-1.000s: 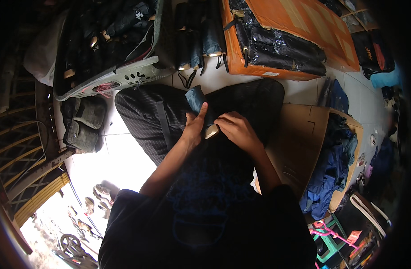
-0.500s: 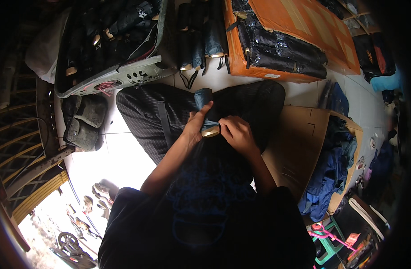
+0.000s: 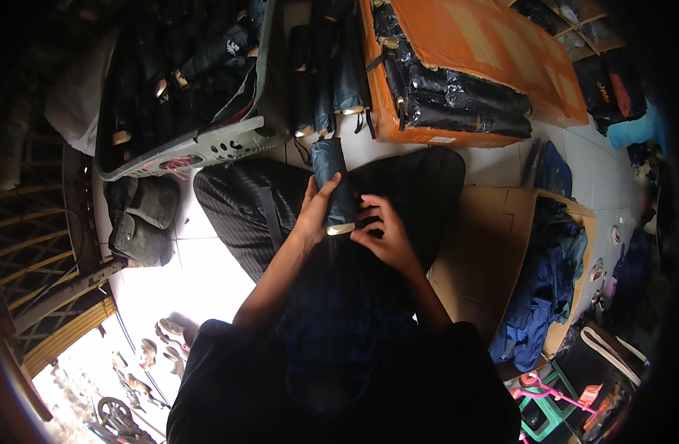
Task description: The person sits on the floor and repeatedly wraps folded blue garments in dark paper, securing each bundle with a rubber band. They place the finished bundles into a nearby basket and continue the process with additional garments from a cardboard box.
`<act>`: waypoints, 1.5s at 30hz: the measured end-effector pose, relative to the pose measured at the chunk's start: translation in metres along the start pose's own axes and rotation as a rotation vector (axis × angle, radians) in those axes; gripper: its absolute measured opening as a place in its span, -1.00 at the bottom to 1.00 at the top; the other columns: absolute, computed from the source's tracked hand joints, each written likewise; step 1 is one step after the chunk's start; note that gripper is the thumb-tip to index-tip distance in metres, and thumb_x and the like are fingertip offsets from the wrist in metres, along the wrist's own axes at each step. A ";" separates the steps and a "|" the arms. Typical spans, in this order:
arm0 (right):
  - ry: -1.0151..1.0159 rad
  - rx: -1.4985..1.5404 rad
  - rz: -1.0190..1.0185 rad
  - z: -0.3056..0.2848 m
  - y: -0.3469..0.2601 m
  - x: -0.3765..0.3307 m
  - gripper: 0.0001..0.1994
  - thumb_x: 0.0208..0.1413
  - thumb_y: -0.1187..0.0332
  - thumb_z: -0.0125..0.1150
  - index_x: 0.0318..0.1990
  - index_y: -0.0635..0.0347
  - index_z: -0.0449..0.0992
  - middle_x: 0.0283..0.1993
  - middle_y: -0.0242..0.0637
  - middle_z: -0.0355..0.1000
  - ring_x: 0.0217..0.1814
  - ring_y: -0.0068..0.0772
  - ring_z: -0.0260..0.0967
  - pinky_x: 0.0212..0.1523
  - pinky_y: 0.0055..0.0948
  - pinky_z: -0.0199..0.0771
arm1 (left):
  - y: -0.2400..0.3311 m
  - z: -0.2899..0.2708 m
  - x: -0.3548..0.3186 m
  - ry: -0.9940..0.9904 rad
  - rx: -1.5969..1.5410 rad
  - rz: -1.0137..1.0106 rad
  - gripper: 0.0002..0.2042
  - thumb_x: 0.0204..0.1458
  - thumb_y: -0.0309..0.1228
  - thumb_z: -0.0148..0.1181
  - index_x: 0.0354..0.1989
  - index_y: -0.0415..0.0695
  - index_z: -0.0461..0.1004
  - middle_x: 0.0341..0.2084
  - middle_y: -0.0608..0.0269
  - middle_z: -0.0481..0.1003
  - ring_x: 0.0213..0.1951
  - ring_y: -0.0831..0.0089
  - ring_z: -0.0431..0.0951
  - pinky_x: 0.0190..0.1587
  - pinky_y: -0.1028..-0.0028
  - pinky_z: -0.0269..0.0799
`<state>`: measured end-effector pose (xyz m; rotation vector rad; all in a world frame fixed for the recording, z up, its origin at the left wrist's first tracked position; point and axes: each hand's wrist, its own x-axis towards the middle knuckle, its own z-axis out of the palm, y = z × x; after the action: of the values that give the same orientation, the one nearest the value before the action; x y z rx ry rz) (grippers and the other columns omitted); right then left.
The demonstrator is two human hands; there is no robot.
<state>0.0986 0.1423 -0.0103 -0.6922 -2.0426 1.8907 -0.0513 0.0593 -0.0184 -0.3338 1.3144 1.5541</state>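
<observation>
Over my lap I hold a dark blue-grey folded umbrella with a pale gold end toward me. My left hand is closed around its left side, thumb lying across the front. Beside the gold end is my right hand, its fingers bent and spread apart; the thumb tip comes close to the end, and I cannot tell whether it touches. Just beyond my crossed legs, similar folded umbrellas with gold ends and dark wrist loops lie side by side on the floor.
A grey plastic crate full of dark umbrellas stands at the far left. Far right is an orange-taped carton of plastic-wrapped black umbrellas. Near right, an open cardboard box holds blue cloth. Grey pouches lie left of my knee.
My right hand has gone from a pinch at the umbrella's lower end to spread fingers. More of the umbrella's length shows above my left hand. The view has shifted slightly.
</observation>
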 end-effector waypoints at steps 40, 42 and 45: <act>0.885 -0.774 -0.036 -0.195 -0.171 -0.157 -0.81 0.04 0.65 0.05 -0.25 0.28 0.55 -0.23 -0.14 0.50 -0.23 -0.32 0.48 -0.19 -0.45 0.44 | 0.064 -0.006 0.231 0.037 1.221 0.992 -0.27 0.03 -0.18 0.23 0.28 -0.29 0.05 0.17 -0.28 0.18 0.17 -0.09 0.24 0.21 0.16 0.15; 0.926 -1.010 0.075 -0.263 -0.136 -0.155 -0.77 -0.03 0.66 0.09 -0.22 0.23 0.55 -0.19 -0.19 0.50 -0.17 -0.20 0.45 -0.13 -0.35 0.44 | 0.080 -0.020 0.213 0.095 1.219 1.143 -0.32 0.02 -0.23 0.24 0.26 -0.26 0.09 0.14 -0.26 0.20 0.13 -0.07 0.28 0.15 0.17 0.22; 0.715 -1.412 0.213 -0.345 -0.099 -0.168 -0.69 -0.14 0.65 0.20 -0.19 0.15 0.55 -0.10 -0.31 0.48 -0.02 -0.16 0.36 -0.03 -0.22 0.40 | 0.062 0.005 0.177 -0.089 1.167 1.089 -0.37 0.03 -0.26 0.25 0.23 -0.23 0.14 0.08 -0.22 0.25 0.03 0.00 0.35 0.07 0.21 0.29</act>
<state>0.3994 0.3474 0.1457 -1.5601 -2.4698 -0.1612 -0.1764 0.1614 -0.1130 1.3446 2.2187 1.2187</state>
